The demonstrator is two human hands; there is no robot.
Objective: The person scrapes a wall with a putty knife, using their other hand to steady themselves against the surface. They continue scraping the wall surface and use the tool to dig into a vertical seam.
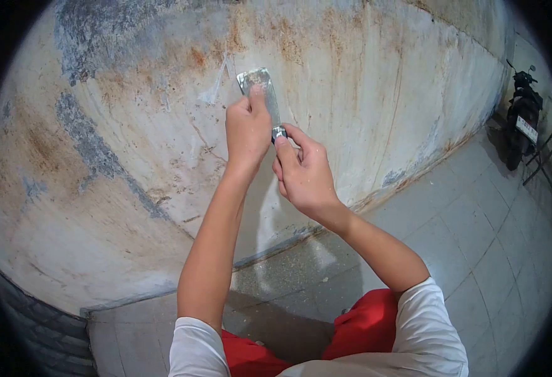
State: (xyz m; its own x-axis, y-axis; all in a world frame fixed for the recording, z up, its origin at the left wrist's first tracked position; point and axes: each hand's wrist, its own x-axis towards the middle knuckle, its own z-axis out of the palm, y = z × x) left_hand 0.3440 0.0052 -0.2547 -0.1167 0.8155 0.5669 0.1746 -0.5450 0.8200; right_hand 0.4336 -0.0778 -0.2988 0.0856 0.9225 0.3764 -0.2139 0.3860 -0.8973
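A scraper point(271, 100) with a broad metal blade and a dark handle is held up in front of the stained wall point(351, 113). My left hand point(248, 132) is closed on the blade, its thumb lying along the metal face. Below and to the right, my right hand point(306, 171) grips the handle, with the thumb pressed on its end near the blade. White residue marks the blade's top edge. Just left of the blade tip, pale scratches and a lifted-looking white patch point(212, 89) show on the wall. Most of the handle is hidden in the right hand.
Grey bare patches point(97, 147) and rust-brown stains cover parts of the wall. A tiled floor point(464, 220) runs along its foot, with small crumbs below my hands. A parked motorbike point(524, 116) stands at the far right. Dark ridged tyre-like shapes point(40, 330) are at the lower left.
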